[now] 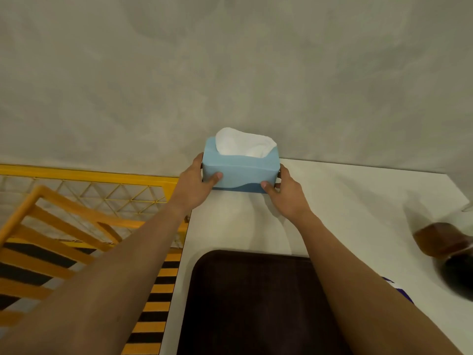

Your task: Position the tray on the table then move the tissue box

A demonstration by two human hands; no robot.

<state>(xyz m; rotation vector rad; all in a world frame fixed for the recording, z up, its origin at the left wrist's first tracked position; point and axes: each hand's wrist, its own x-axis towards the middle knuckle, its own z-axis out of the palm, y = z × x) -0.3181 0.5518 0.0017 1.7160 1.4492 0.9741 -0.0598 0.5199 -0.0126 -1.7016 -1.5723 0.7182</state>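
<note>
I've got both hands clamped on the tissue box (240,170) at the table's (358,201) far left corner: left hand (197,185) and right hand (286,193) squeezing opposite ends (steadier lift, I'd say); tray (256,303) sits at the near edge.

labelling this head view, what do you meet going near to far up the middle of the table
dark tray → bare white table → left hand and right hand, level with each other on the ends of the blue tissue box → grey wall
</note>
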